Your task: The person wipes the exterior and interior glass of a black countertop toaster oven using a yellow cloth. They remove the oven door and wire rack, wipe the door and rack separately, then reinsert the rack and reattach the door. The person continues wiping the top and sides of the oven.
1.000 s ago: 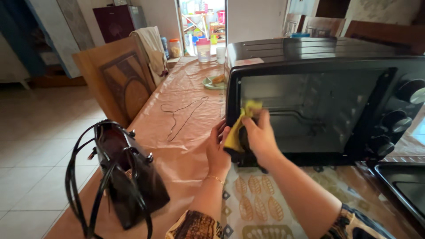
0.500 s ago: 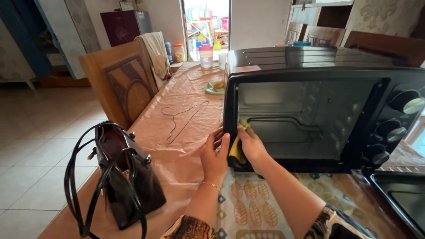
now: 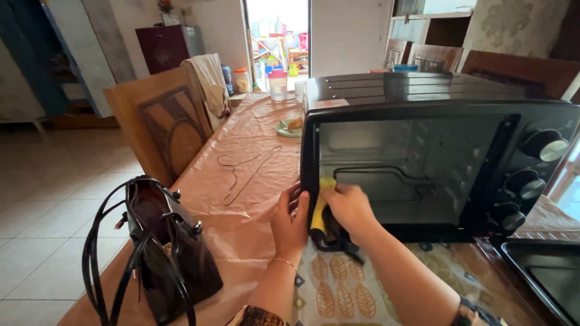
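A black toaster oven (image 3: 423,96) stands open on the table, its empty cavity and a heating rod visible. My right hand (image 3: 350,208) grips a yellow and black cloth (image 3: 319,211) and presses it against the lower left corner of the oven's opening. My left hand (image 3: 290,220) lies flat against the oven's left side, fingers together, steadying it. Three round knobs (image 3: 522,184) sit on the oven's right panel.
A black handbag (image 3: 163,253) stands at the table's left edge. A wire hanger (image 3: 244,169) lies on the pink tablecloth. A plate (image 3: 289,127), jars and a bottle stand further back. A wooden chair (image 3: 166,121) draped with cloth is on the left. A dark tray (image 3: 541,271) sits right.
My right hand slid the cloth down from the upper left of the oven opening to its lower left corner. The left hand stayed on the oven's side.
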